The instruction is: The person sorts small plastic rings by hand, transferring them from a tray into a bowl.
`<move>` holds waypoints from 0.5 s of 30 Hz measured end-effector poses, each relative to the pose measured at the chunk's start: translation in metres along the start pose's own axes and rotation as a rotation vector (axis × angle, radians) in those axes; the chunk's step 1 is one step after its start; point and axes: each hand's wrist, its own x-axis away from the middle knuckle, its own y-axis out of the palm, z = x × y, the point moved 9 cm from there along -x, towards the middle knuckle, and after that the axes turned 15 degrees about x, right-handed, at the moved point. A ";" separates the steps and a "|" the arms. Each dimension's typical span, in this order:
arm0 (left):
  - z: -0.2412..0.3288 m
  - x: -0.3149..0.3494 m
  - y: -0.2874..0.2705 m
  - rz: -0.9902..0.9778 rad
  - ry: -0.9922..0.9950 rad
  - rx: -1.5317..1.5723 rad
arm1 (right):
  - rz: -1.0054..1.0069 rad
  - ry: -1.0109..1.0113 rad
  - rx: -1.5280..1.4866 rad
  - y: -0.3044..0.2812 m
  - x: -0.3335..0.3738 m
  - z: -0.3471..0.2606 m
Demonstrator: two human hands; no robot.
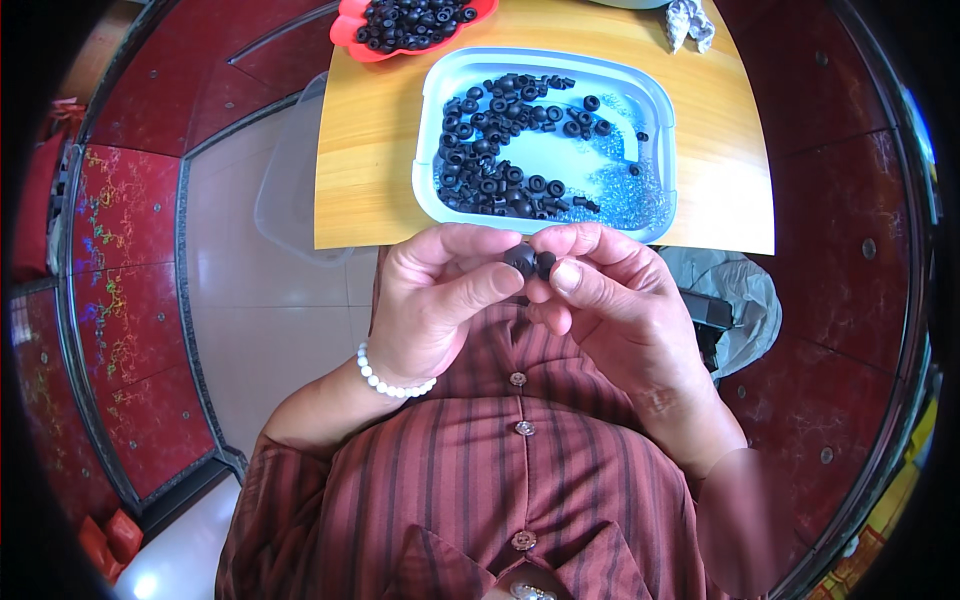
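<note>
Just off the table's near edge, my two hands meet fingertip to fingertip. Pinched between the thumb and forefinger of my left hand (445, 285) is a round black rubber cap (520, 260). My right hand (605, 280) grips a smaller black rubber piece (545, 263) close against it; whether the two are joined I cannot tell. Beyond my hands stands a pale blue-white plastic tub (652, 85). Many loose black rubber parts (490, 150) lie along its left side, with clear bluish bits (635, 205) heaped at its right.
The wooden table (370, 190) carries a red scalloped dish (347, 32) of black parts at the far left. A crumpled silvery wrapper (690, 25) lies at the far right. Below the table's right edge hang a clear plastic bag (745, 300) and a dark object. Dark red panels stand on both sides.
</note>
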 end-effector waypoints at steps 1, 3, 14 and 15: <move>0.000 0.000 -0.001 0.000 0.000 0.000 | -0.001 0.000 0.003 0.000 -0.001 0.000; -0.008 0.000 -0.004 0.033 -0.090 0.158 | -0.003 0.000 0.006 -0.002 -0.002 0.001; -0.026 0.002 -0.007 0.030 -0.276 0.516 | 0.003 -0.049 -0.044 -0.013 -0.010 0.005; -0.028 0.002 -0.008 0.030 -0.288 0.516 | 0.004 -0.048 -0.044 -0.011 -0.009 0.004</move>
